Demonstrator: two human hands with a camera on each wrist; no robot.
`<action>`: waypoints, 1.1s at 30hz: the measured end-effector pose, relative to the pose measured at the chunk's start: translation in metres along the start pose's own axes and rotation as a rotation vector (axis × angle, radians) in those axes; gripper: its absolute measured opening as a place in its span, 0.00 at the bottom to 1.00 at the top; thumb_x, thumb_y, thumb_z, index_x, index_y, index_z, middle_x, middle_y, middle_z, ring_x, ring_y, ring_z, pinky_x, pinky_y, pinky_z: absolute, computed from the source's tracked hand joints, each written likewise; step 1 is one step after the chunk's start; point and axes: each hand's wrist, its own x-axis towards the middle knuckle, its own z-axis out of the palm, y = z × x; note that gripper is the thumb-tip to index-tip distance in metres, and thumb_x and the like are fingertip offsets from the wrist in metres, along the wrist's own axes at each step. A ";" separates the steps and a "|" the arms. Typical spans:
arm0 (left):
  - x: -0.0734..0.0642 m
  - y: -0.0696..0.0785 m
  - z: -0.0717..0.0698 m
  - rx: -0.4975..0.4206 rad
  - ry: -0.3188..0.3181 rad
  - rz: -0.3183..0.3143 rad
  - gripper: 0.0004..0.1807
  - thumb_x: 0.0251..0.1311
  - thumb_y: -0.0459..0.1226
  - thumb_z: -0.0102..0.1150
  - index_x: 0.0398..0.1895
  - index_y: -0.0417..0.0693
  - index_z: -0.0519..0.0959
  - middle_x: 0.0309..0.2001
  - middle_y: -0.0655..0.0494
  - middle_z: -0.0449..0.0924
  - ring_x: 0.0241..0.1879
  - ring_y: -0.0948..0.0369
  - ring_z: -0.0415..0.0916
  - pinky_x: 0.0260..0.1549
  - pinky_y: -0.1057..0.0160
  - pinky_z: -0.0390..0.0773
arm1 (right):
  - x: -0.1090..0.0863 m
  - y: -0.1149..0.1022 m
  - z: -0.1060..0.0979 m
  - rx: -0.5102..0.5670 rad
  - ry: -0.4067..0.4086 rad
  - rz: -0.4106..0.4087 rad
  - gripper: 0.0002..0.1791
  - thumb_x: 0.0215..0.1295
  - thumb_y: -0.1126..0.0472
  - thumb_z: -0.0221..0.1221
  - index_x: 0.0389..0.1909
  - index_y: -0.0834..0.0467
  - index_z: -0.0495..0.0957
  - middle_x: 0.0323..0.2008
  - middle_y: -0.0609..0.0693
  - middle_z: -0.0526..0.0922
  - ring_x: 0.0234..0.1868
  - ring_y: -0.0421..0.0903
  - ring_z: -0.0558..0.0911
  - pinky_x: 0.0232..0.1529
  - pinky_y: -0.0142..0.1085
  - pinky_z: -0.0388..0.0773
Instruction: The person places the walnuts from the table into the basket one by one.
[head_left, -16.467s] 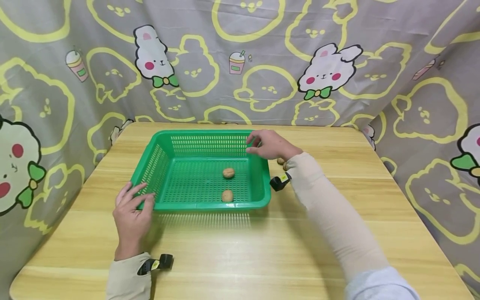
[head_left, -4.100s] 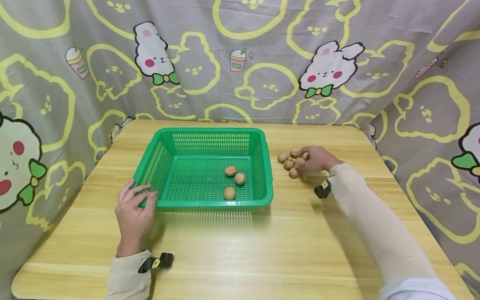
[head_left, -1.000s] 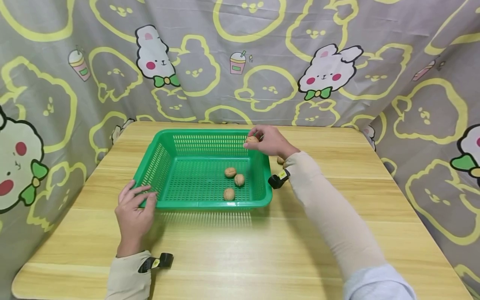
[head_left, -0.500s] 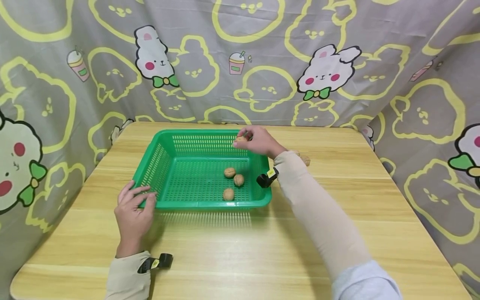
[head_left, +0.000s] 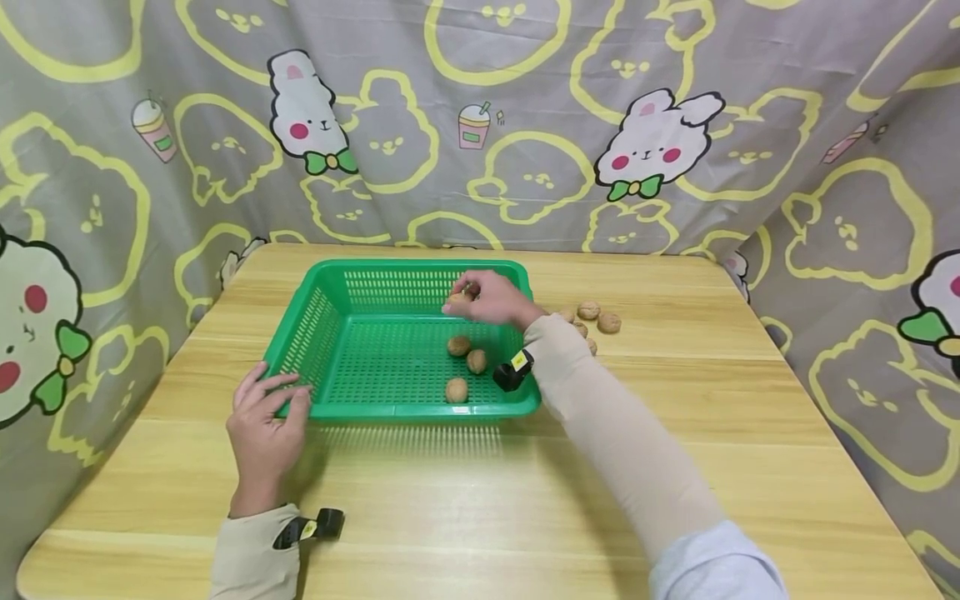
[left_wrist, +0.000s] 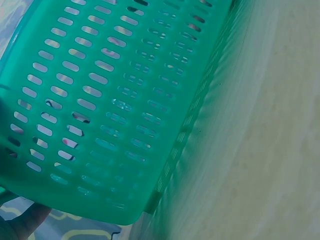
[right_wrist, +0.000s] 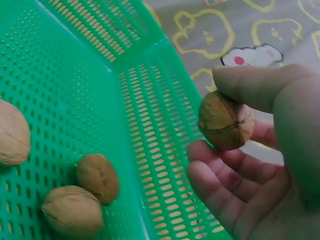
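Note:
A green plastic basket stands on the table with three walnuts inside, among them one walnut near the front wall. My left hand holds the basket's front left corner, its fingers lying over the rim. In the left wrist view the slotted basket wall fills much of the picture, and a fingertip shows at the rim. Over the basket's right half, my right hand pinches a walnut between thumb and fingers, above the basket floor and apart from the others.
Several more walnuts lie on the wooden table just right of the basket, partly hidden behind the right wrist. A patterned curtain hangs behind the table and along both sides.
Over the last second my right hand has carried the walnut left and lower into the basket area, uncovering more table walnuts. A third walnut joined the basket earlier. My left hand stays put.

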 end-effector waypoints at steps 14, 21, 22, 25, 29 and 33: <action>0.002 0.000 -0.001 -0.004 0.000 0.023 0.13 0.53 0.34 0.59 0.20 0.31 0.84 0.31 0.35 0.82 0.55 0.35 0.71 0.62 0.46 0.63 | 0.003 0.011 0.008 -0.040 -0.221 0.009 0.17 0.63 0.57 0.63 0.51 0.60 0.76 0.39 0.54 0.76 0.34 0.51 0.77 0.37 0.46 0.77; 0.000 0.000 -0.003 -0.002 -0.006 0.008 0.13 0.54 0.35 0.59 0.20 0.32 0.84 0.32 0.35 0.82 0.55 0.35 0.71 0.62 0.47 0.63 | 0.003 0.012 0.012 -0.137 -0.281 -0.015 0.18 0.61 0.58 0.64 0.49 0.62 0.74 0.42 0.53 0.77 0.45 0.52 0.75 0.38 0.38 0.72; 0.000 0.000 -0.003 -0.001 -0.007 0.006 0.13 0.54 0.35 0.59 0.20 0.32 0.84 0.32 0.35 0.82 0.55 0.35 0.71 0.62 0.47 0.63 | 0.003 0.012 0.012 -0.137 -0.288 -0.008 0.18 0.61 0.58 0.64 0.48 0.61 0.74 0.42 0.54 0.77 0.45 0.52 0.75 0.38 0.37 0.72; 0.000 -0.001 -0.004 0.000 -0.010 0.003 0.13 0.54 0.35 0.59 0.20 0.32 0.84 0.32 0.35 0.82 0.56 0.36 0.71 0.63 0.48 0.62 | 0.004 0.012 0.013 -0.141 -0.309 0.009 0.14 0.61 0.58 0.65 0.44 0.58 0.75 0.41 0.54 0.78 0.42 0.51 0.75 0.35 0.37 0.72; 0.000 -0.001 -0.004 -0.003 -0.013 0.001 0.13 0.54 0.35 0.59 0.20 0.32 0.84 0.32 0.35 0.82 0.56 0.36 0.71 0.63 0.49 0.62 | 0.004 0.013 0.014 -0.153 -0.338 0.022 0.14 0.61 0.58 0.65 0.45 0.58 0.76 0.40 0.54 0.78 0.39 0.48 0.75 0.34 0.36 0.73; 0.000 0.001 -0.003 -0.010 -0.016 -0.004 0.13 0.54 0.34 0.59 0.20 0.32 0.84 0.32 0.35 0.82 0.56 0.36 0.71 0.63 0.49 0.61 | 0.004 0.012 0.013 -0.157 -0.366 0.027 0.13 0.63 0.59 0.63 0.45 0.59 0.75 0.39 0.54 0.78 0.37 0.47 0.76 0.31 0.36 0.72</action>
